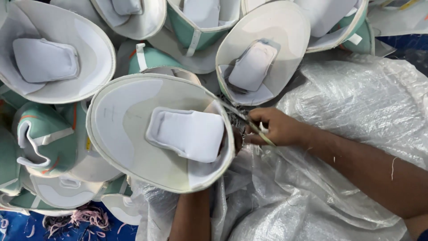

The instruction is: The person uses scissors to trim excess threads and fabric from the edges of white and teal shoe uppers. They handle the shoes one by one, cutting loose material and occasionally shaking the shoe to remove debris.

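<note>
A white and mint-green shoe upper (pixel 129 129) faces me open side up, showing its pale lining and padded white tongue (pixel 187 134). My left forearm rises from below and passes under it. Most of my left hand (pixel 237 139) is hidden, with only dark fingertips showing at the upper's right rim, gripping it. My right hand (pixel 278 129) comes in from the right and pinches small metal thread snips (pixel 249 122). Their blades point up-left and touch the upper's right rim.
Several more green and white shoe uppers (pixel 44 58) are heaped to the left and along the top. A clear woven plastic sack (pixel 356 102) covers my lap on the right. Pinkish thread scraps (pixel 84 218) lie on blue ground at the bottom left.
</note>
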